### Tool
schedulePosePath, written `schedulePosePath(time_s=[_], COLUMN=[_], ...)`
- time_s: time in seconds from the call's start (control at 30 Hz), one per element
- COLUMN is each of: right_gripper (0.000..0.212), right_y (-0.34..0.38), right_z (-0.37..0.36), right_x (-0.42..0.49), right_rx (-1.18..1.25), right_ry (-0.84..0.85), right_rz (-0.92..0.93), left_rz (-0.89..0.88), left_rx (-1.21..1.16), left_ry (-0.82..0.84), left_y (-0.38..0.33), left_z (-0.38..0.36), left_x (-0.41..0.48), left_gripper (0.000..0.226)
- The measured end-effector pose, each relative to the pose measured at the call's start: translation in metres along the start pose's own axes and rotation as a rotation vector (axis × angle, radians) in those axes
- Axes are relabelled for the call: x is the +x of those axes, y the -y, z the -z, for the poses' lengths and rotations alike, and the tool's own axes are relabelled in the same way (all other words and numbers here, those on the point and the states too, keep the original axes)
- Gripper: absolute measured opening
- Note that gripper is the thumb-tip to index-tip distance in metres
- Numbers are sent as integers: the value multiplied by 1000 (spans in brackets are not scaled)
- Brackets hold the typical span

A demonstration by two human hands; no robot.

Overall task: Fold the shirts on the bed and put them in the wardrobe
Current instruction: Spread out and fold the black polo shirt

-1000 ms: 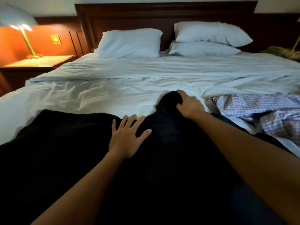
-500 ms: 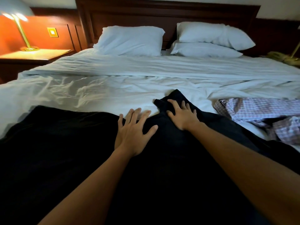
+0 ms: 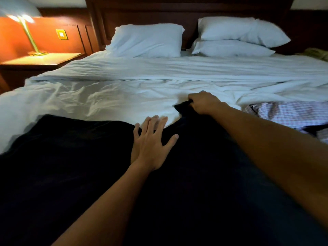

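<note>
You're early in the task: your left hand [image 3: 150, 144] lies flat, fingers spread, on the black shirt [image 3: 71, 166]. Your right hand [image 3: 204, 103] grips its corner, and the checked shirt [image 3: 287, 114] lies unfolded.

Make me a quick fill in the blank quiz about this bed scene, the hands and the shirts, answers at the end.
The far tip of the black shirt is gripped by the right hand; the left hand presses it with fingers ____ wide.
The checked shirt lies to the black shirt's ____.
The white pillows against the headboard number ____.
Answers: spread; right; three.
</note>
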State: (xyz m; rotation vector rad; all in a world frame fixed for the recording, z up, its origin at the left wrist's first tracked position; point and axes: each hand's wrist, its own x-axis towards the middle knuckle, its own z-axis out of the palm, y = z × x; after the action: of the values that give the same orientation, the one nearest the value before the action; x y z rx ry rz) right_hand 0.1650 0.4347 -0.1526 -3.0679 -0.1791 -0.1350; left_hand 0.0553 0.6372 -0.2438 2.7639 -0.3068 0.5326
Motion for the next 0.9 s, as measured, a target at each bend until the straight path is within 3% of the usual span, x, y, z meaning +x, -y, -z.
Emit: schedulePosePath(time_s=[0.1,0.17,0.27,0.33,0.4,0.5,0.63,0.7,0.77,0.9], right_gripper=[32,29,41,67,76,76,68,67,66,63], right_y=[2,4,15,20,21,16,14,14,13,13], right_z=[-6,-20,-40,-52,-60,-63,-65,-66,-67,-69], right_x=[-3,-8,-19,-24,-26,-30,-37,-36,-33,-32], right_rx=[190,356,464,315,237,355,407,373,349,350], right_ry=[-274,-357,-298,-134,-32,-110,-278,-273,-239,-224], right_rz=[-215,-292,-217,-177,-154,-145,-187,-207,-211,-214], left_rz=[14,7,-1,14,36,-9,-298,-395,-383,-349], left_rx=[-8,14,29,32,10,-32,-32,36,38,-184], left_ry=[-6,-2,-3,4,-11,-50,-112,-26,100,181], left_y=[0,0,0,1,1,5,30,51,73,86], left_z=[-1,-1,-1,-2,-1,4,29,43,53,72], left_x=[1,0,1,2,4,8,14,21,33,52], left_gripper=[79,78,78,78,75,64,44,46,49,32])
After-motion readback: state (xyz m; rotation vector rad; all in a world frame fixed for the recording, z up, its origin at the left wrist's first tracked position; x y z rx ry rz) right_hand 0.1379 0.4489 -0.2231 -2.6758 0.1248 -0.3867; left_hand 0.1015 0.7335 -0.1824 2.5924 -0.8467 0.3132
